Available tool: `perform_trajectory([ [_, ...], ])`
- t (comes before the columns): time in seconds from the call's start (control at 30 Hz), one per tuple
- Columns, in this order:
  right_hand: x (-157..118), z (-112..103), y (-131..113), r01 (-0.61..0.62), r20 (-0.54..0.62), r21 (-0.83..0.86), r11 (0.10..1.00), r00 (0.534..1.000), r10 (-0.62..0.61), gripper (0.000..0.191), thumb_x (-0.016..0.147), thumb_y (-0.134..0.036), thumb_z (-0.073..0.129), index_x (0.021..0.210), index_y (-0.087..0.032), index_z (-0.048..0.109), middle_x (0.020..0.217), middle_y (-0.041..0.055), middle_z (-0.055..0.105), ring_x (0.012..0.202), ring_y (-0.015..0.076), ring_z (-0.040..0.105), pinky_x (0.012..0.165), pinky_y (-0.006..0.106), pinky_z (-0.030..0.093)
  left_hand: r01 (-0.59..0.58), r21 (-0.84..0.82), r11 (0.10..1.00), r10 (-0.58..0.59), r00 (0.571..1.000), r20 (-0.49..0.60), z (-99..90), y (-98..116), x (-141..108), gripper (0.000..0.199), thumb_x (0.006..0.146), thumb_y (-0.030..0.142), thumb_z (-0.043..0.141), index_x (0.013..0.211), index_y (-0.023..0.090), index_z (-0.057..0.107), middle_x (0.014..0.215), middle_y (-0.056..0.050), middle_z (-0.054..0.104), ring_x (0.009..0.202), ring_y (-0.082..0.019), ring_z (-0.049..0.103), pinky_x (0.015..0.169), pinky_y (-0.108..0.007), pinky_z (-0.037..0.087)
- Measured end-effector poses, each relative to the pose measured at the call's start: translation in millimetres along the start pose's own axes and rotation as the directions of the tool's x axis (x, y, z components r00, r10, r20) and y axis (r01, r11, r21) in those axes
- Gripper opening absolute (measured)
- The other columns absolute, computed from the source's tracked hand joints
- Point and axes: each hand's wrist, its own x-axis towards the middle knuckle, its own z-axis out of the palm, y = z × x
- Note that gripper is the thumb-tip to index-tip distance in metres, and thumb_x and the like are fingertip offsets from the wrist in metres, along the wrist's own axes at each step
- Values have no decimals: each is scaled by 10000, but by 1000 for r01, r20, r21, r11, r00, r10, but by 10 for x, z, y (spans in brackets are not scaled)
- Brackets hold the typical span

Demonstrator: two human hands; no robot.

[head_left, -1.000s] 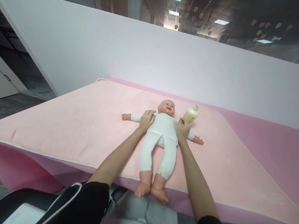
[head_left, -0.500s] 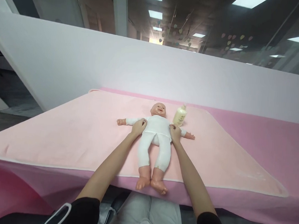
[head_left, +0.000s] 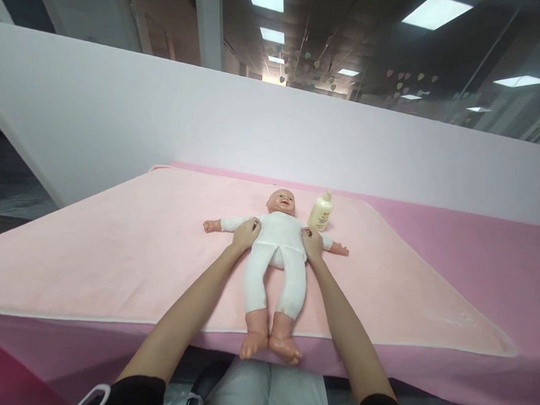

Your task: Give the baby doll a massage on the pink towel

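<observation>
On top of the pink counter (head_left: 501,262), over a pale pink sheet (head_left: 109,247), the doll (head_left: 278,231) lies on its back between your hands, its head toward the white wall (head_left: 302,137) and its feet toward you, poking past the sheet's near edge. It is dressed in white, with its arms stretched out to either side. Your left hand (head_left: 246,233) touches one side of its chest, fingers curled inward beside the armpit; your right hand (head_left: 312,242) is on the opposite side, thumb and fingers drawn near each other. How far either grip is closed, and whether it has hold of the white fabric or only presses on the doll's sides, you cannot tell from this view. Just beyond your right hand stands a pale yellow bottle (head_left: 320,212), near the doll's shoulder. Your forearms reach in from black sleeves (head_left: 140,397).
</observation>
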Motion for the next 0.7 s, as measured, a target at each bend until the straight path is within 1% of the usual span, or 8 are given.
perform_trajectory([
  [0.17,16,-9,16,17,11,7,1000,1000,-17,247,765,-306,447,823,-188,656,787,37,660,759,189,570,707,262,406,-4,4,1000,4,1000,0,3,4,2,261,939,295,352,993,191,584,1000,-78,686,933,-218,621,773,-300,428],
  [0.33,17,-11,19,35,18,-21,999,999,-34,250,777,-316,440,824,-194,653,758,34,648,756,196,566,697,265,396,-3,9,1000,3,1000,-1,-12,10,-2,258,938,290,358,1006,190,586,994,-80,687,927,-217,624,776,-299,432],
  [0.57,6,-17,-8,20,21,-30,999,1000,-19,244,785,-301,440,836,-194,654,779,34,656,767,193,569,711,268,401,-12,6,1000,12,1000,1,14,-20,18,254,939,292,358,1014,195,581,981,-74,689,925,-213,623,779,-296,430],
  [0.7,2,-24,-17,18,31,-47,999,999,-16,257,799,-321,433,849,-198,653,783,33,655,773,195,568,724,269,402,-15,6,1000,15,1000,-9,25,-31,20,250,936,290,358,1006,202,582,983,-65,688,922,-204,623,779,-288,430],
])
